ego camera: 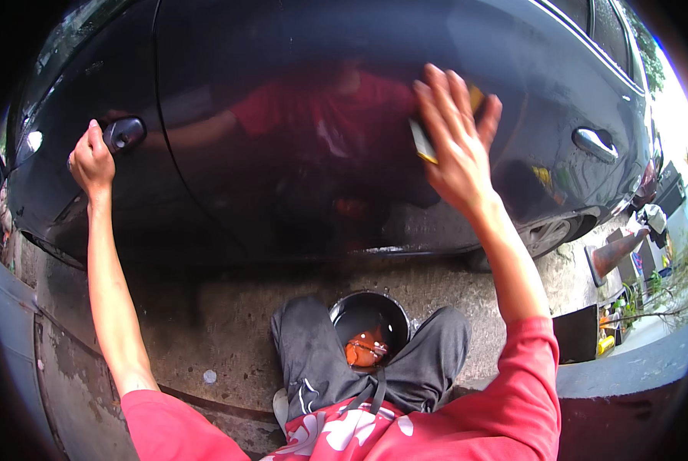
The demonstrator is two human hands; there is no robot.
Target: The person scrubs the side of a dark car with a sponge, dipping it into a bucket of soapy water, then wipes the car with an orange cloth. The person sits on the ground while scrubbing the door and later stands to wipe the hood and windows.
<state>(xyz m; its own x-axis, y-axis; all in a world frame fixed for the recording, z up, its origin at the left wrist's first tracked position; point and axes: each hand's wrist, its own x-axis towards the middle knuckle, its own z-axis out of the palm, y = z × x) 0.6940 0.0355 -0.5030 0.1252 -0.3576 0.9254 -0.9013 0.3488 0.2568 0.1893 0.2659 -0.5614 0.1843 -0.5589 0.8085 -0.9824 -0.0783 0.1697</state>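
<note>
My left hand point(93, 158) grips the dark door handle point(125, 133) at its near end, on the left part of a glossy dark car. My right hand point(456, 135), slightly blurred, lies flat with fingers spread over a yellow-edged sponge or pad point(422, 142), pressing it against the dark door panel point(298, 190). Most of the pad is hidden under the palm. Between my knees stands a round black bucket point(404, 322) with an orange-brown cloth point(367, 350) in it.
A second, chrome door handle point(595, 144) and a rear wheel point(548, 235) are at the right. Beyond them an orange traffic cone point(618, 253) leans over near plants and a low grey wall point(626, 374). Rough concrete ground point(234, 351) lies below the car.
</note>
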